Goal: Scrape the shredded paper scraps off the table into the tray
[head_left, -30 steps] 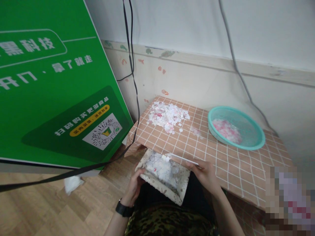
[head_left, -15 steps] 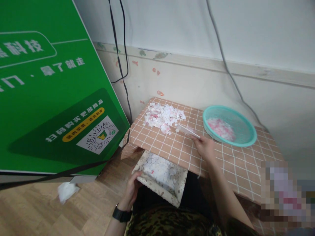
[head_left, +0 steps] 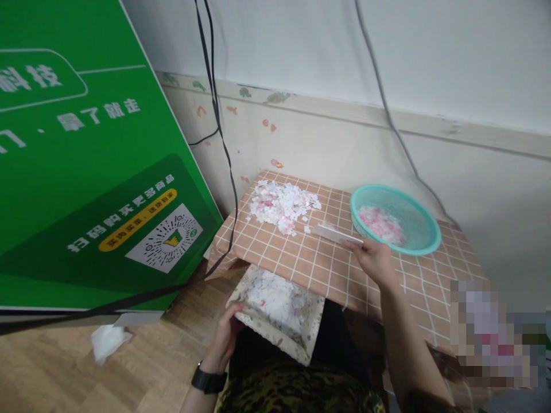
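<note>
My left hand (head_left: pixel 229 331) grips the left edge of a patterned cream tray (head_left: pixel 282 339), held low just in front of the table. Inside the tray lie white paper scraps (head_left: pixel 275 293) with a bit of red among them. Over the tabletop, my right hand (head_left: pixel 375 261) pinches one end of a thin, flat white strip (head_left: pixel 336 234), whose exact kind I cannot make out. The strip's far end points left, near a spread pile of small white and pinkish scraps (head_left: pixel 282 205). Beyond my right hand stands a teal mesh basket (head_left: pixel 424 238), with pink and white bits (head_left: pixel 382 225) in its bottom.
The table wears a brown checked cloth (head_left: pixel 297 258) and stands against the wall. A large green panel (head_left: pixel 99 172) fills the left side, and dark cables (head_left: pixel 224 143) hang beside it. On the wooden floor lies a white crumpled bag (head_left: pixel 109 342). The lower right is pixelated.
My right hand has shifted slightly right with the strip, away from the scrap pile and closer to the basket. My left hand still holds the tray. The view has moved a little.
</note>
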Demonstrator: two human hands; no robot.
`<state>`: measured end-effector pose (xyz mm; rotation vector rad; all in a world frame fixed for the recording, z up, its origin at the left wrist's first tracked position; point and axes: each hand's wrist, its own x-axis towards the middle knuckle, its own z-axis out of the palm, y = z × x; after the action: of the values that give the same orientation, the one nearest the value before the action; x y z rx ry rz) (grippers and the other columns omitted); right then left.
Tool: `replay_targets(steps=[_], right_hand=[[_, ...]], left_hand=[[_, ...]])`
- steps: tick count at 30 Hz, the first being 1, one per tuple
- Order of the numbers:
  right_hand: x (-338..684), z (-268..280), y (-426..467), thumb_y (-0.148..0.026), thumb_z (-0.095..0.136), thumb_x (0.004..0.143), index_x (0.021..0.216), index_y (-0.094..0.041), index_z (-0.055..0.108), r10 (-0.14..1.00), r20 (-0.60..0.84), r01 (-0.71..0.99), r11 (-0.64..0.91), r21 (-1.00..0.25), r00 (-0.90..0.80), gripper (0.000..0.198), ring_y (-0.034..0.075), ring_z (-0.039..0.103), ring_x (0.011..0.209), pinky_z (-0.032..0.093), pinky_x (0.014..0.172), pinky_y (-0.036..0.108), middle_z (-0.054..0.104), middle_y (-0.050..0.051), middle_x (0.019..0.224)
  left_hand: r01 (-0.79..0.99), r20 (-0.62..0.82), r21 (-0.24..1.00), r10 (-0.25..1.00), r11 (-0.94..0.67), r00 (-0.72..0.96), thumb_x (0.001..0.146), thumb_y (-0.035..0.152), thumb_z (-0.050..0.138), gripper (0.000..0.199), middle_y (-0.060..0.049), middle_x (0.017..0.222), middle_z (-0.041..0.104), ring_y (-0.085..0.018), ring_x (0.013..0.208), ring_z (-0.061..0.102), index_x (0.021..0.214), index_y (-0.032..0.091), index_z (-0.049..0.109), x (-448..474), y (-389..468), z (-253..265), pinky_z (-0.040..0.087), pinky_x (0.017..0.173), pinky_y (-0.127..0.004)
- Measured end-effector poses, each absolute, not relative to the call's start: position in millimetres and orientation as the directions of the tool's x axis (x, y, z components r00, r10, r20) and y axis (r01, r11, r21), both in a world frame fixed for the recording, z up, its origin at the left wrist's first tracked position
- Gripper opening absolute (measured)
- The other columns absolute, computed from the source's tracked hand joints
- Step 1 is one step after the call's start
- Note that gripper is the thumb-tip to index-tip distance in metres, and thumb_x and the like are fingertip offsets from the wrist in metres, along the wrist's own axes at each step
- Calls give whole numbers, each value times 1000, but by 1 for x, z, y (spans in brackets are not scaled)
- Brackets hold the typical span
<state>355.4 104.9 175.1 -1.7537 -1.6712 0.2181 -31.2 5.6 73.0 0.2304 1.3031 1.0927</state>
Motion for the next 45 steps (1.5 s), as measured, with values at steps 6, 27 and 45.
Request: replay_targets(steps=[6,27,45], right_hand=[[342,165,139,-68,51,89,65,-18,72,936,310,788,66,-613,163,60,18,53,51,35,52,31,60,5,52],[332,176,172,-60,46,95,70,-19,72,939,342,871,140,-471,35,54,20,60,58,35,57,31,69,10,63],[338,197,174,-44,56,91,58,-20,58,964,264,900,103,-422,13,41,15,49,52,29,54,30,59,5,55]], left_hand=[[-507,-648,690,753,516,-115,60,33,82,38,0,71,72,-22,64,66,94,18,72,-32,5,70,48,63,-32],[-495,-650,698,748,517,-134,59,32,81,37,1,69,71,-22,66,66,92,18,71,-33,5,71,48,63,-32],[-498,-647,700,749,511,-141,59,31,82,40,0,70,71,-19,60,64,94,17,70,-36,3,66,50,61,-31]])
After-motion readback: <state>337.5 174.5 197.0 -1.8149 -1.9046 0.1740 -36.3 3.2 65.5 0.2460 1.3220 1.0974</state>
